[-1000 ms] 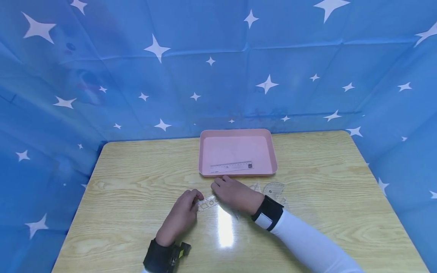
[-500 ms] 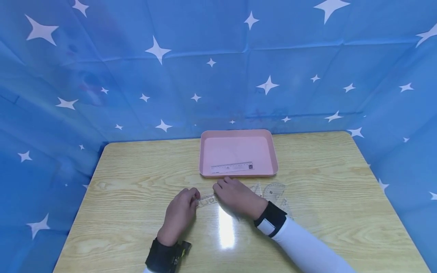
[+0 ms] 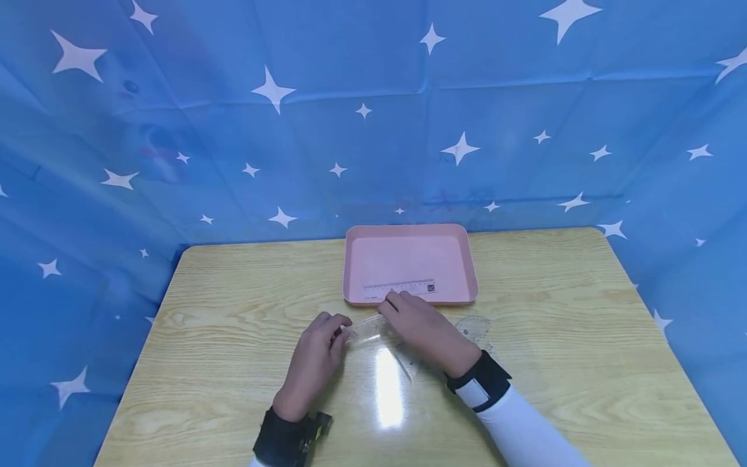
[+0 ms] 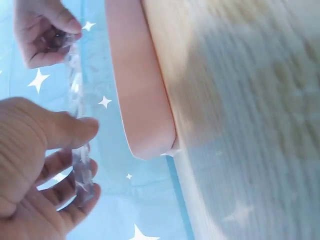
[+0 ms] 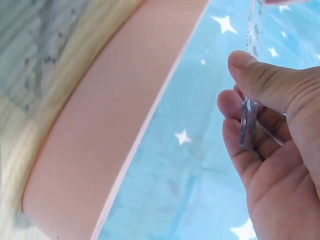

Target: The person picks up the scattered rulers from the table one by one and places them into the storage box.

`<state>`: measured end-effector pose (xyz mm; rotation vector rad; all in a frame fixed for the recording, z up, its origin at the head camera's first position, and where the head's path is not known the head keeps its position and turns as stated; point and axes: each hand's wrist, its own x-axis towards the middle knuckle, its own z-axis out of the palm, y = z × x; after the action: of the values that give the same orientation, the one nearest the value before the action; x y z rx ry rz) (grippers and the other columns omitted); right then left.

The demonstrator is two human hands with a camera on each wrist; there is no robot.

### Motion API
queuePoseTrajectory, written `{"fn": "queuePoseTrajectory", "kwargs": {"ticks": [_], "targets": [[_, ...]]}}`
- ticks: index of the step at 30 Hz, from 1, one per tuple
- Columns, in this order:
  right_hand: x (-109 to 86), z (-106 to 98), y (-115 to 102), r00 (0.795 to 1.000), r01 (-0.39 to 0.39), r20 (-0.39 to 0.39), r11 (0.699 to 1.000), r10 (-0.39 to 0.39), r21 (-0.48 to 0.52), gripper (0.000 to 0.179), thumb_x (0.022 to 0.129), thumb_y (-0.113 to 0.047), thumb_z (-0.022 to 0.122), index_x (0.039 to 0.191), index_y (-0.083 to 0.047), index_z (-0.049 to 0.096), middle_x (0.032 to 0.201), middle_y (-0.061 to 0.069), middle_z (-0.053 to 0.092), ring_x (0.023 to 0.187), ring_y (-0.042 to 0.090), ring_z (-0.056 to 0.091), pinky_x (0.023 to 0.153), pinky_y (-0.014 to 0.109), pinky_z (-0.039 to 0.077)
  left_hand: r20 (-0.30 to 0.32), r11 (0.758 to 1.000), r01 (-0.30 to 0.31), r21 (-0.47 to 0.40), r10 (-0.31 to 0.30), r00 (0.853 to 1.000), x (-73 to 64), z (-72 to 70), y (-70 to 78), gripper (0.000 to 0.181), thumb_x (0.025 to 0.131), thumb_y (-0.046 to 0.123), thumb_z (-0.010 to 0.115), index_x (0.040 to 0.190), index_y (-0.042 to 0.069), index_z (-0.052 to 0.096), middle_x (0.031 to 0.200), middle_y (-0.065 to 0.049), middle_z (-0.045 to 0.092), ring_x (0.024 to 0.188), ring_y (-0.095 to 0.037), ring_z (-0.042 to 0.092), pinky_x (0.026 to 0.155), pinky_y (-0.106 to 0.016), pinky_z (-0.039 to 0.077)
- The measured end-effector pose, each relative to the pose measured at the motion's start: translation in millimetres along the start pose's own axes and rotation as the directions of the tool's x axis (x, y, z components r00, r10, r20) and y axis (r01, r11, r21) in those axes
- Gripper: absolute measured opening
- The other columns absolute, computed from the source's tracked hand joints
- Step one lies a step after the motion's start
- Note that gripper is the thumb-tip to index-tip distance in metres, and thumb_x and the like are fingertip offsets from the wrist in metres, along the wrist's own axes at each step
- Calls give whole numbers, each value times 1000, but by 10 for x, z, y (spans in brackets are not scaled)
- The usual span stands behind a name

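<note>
A clear plastic ruler (image 3: 366, 329) with cut-out shapes is held at both ends, in front of the pink tray. My left hand (image 3: 315, 357) pinches its left end between thumb and fingers; the left wrist view shows the ruler (image 4: 76, 95) edge-on. The other end is pinched by my right hand (image 3: 426, 331), whose thumb and curled fingers close on the ruler (image 5: 254, 37) in the right wrist view. On the table, a clear set square (image 3: 407, 363) shows partly beneath my right forearm and hand. A clear protractor (image 3: 474, 326) lies to the right.
The pink tray (image 3: 408, 253) stands at the table's back edge with another clear ruler (image 3: 399, 288) lying in it. A further clear piece (image 3: 490, 348) peeks out by the right wrist strap. A blue star-patterned cloth (image 3: 315, 143) hangs behind the wooden table (image 3: 233, 292).
Both hands have raised the ruler off the table and moved slightly toward the tray. The ruler has tilted, and more of the set square beneath shows.
</note>
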<state>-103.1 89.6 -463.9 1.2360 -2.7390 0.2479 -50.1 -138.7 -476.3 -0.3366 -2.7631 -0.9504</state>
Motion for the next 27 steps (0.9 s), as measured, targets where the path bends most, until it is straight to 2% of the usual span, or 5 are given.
{"fn": "queuePoseTrajectory", "kwargs": {"ticks": [4,8,16,21,27], "targets": [[-18,-65,111,997,6,-81,1000,-4,26,19,99,3,61,112,-9,54,100,0,53,87,15,48,77,28,46,-57,996,-81,44,83,995,17,15,9,32,85,4,82,116,10,75,96,-4,61,85,-19,55,71,-33,48],[-30,-135,235,988,11,-154,999,-5,42,15,100,4,59,105,-7,52,97,3,51,83,17,44,73,29,42,-85,979,-168,119,179,980,62,52,2,51,79,1,85,127,10,71,105,-9,61,92,-27,56,76,-40,47],[-60,-212,407,981,-46,-189,998,53,44,21,96,11,59,107,-6,53,104,6,57,87,20,51,76,31,47,-86,894,-291,341,338,937,159,119,9,60,83,-17,67,137,10,64,114,-15,63,100,-33,59,78,-43,50],[-65,-255,489,977,-106,-183,994,110,31,21,98,8,60,114,-4,56,112,10,60,95,23,58,83,34,53,-79,860,-310,406,371,925,294,97,75,56,86,-17,64,137,6,63,116,-17,64,104,-33,61,82,-41,53],[-70,-301,592,961,-147,-230,988,153,42,27,93,2,71,117,-1,58,112,12,62,94,25,61,83,37,55,-56,855,-312,415,366,929,546,84,142,43,93,-15,60,132,3,65,118,-17,64,105,-32,61,89,-38,54]]}}
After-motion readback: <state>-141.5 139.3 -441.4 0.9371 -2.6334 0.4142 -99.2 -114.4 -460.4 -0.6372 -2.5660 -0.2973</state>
